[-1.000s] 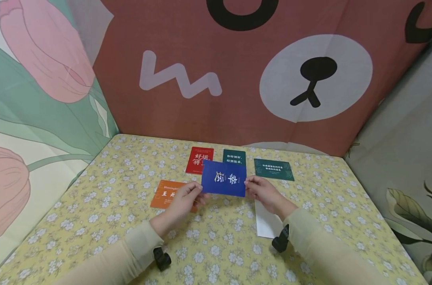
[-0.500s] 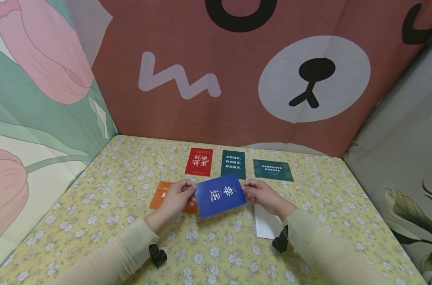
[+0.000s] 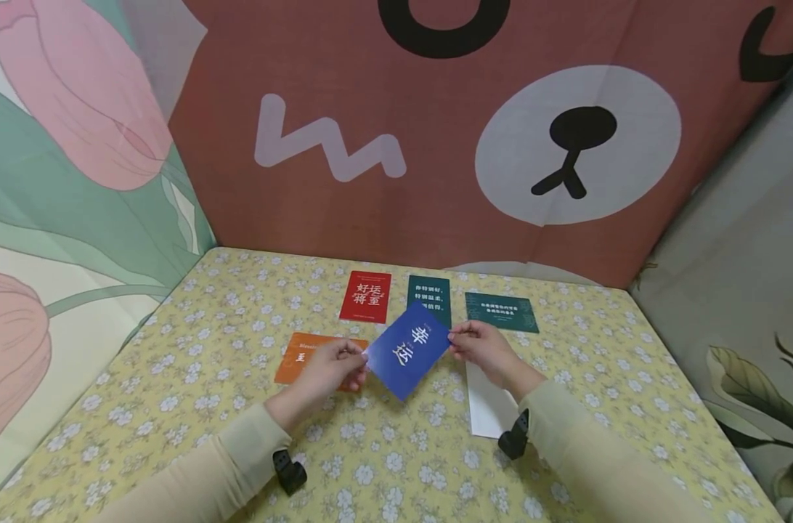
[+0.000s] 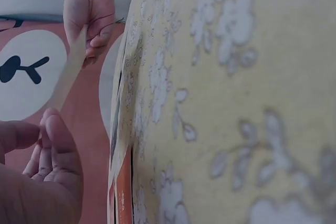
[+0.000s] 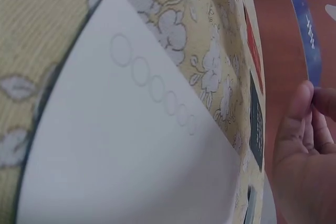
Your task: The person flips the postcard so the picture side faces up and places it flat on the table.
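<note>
A blue card with two large Chinese characters is held up over the middle of the table, tilted so one corner points down toward me. My left hand pinches its left corner between thumb and fingers. At its right corner, my right hand pinches it the same way. The left wrist view catches the card nearly edge-on between both hands. In the right wrist view its blue face rises from my fingertips. Behind the left hand lies an orange card, partly covered.
On the flowered tablecloth lie a red card, an upright green card partly behind the blue one, and a sideways green card. A white card, partly under the right hand, shows printed circles in the right wrist view. Printed cloth walls surround the table.
The blue card has turned in my fingers, from lying sideways to standing on a corner, its characters now nearly upright. The red and green cards behind it are less covered than a second ago.
</note>
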